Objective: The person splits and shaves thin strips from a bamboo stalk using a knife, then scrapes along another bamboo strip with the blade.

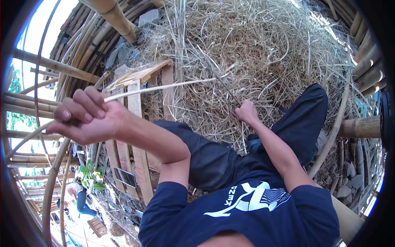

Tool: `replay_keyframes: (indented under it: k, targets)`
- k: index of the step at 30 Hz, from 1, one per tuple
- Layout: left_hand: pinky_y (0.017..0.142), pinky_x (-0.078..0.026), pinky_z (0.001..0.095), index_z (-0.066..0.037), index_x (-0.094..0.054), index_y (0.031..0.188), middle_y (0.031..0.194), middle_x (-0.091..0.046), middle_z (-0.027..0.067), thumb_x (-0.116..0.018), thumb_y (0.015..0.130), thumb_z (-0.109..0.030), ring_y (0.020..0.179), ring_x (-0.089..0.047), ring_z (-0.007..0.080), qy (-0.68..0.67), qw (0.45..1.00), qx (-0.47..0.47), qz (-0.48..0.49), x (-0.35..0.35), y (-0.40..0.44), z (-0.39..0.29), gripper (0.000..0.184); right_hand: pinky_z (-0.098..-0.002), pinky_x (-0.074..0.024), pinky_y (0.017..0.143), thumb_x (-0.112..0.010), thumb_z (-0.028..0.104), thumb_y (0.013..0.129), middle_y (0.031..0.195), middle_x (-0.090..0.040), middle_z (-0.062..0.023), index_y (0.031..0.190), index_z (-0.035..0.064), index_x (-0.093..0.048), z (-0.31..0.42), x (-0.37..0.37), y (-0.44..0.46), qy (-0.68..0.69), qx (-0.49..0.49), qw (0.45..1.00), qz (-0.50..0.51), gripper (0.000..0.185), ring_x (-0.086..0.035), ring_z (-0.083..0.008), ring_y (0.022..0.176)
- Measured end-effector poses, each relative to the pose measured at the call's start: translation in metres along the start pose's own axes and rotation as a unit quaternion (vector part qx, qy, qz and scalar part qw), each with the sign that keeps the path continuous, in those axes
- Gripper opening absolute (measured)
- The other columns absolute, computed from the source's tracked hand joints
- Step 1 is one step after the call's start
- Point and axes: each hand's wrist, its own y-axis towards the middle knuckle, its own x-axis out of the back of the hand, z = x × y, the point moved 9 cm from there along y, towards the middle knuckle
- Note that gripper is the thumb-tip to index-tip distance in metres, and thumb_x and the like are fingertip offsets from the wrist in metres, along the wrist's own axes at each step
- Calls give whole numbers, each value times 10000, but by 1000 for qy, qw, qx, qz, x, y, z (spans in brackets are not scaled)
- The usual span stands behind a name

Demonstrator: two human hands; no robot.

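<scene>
Pale, slender, bamboo-like strip (164, 86), in the head view, runs lengthwise from the curled, gripping fingers of the left hand (88, 113) to a far end ahead of the right hand (247, 112). Nearer the right fingers, closed round its near end, a thin, dark, blade-like tool (228, 89) crosses the strip; contact I cannot tell.

Left hand (86, 117): curled, palm upward, middle left
Left elbow (179, 155): bent
Right hand (247, 112): clenched, near centre
Right forearm (275, 146): slanting, lower right
</scene>
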Motion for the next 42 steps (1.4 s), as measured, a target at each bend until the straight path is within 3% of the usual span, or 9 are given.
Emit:
replay_keyframes:
  k: [5,10,13,16,23,28,32,39,42]
  targets:
    - [311,-111,201,-144,-451,653,450,-249,-60,-251,999,-517,343,-136,49,32,999,-31,-7,-6,-2,-6,547,-438,-524,773,-611,193,735,857,-650,-290,854,-75,-651,51,20,-5,29,-14,999,-1,296,-659,-403,833]
    - [320,-131,201,-145,-428,640,451,-238,-59,-240,995,-529,339,-152,50,99,993,-59,-35,-14,-7,-14,556,-446,-503,662,-606,205,762,766,-646,-245,848,8,-667,126,41,-54,122,172,977,9,223,-654,-361,716]
    - [321,-139,196,-153,-414,631,453,-234,-65,-245,1001,-515,338,-163,45,134,987,-62,-60,-11,-7,-15,545,-450,-486,624,-604,218,774,758,-641,-232,843,52,-673,96,13,-43,140,185,973,-16,193,-649,-343,686]
    - [322,-147,191,-161,-391,623,456,-228,-72,-252,1005,-503,337,-166,39,168,979,-51,-106,-5,-9,-15,531,-418,-515,735,-605,202,732,769,-656,-249,861,-23,-672,-24,-51,10,144,-86,985,48,267,-659,-365,772]
    - [332,-142,183,-159,-361,630,469,-235,-71,-285,1006,-488,345,-178,36,181,971,-65,-141,0,-8,-15,506,-423,-523,729,-620,230,710,779,-650,-280,831,-79,-653,14,-5,0,62,-36,997,-1,334,-664,-385,778]
    - [342,-147,196,-144,-374,660,473,-241,-63,-299,1008,-479,350,-168,41,181,971,-54,-144,4,-2,-11,488,-424,-506,706,-600,246,753,732,-643,-237,829,-14,-660,95,19,-44,138,130,981,36,278,-641,-380,733]
    - [345,-152,201,-141,-373,676,473,-235,-61,-296,1010,-473,352,-160,44,179,967,-39,-179,15,1,-6,477,-404,-509,683,-587,233,775,692,-645,-204,804,-4,-657,69,-8,-33,140,152,978,23,249,-648,-340,687]
    - [354,-149,204,-146,-361,676,475,-227,-69,-289,1008,-483,357,-161,49,174,967,-20,-183,34,7,1,479,-409,-499,660,-606,208,748,679,-641,-206,754,-23,-654,30,-22,-16,166,5,983,80,236,-633,-341,653]
    - [360,-146,204,-148,-354,664,481,-222,-69,-271,1012,-477,367,-167,46,182,963,-29,-195,29,4,-2,487,-429,-529,700,-591,223,773,693,-651,-216,790,-12,-668,54,4,-26,78,113,990,-32,248,-665,-333,689]
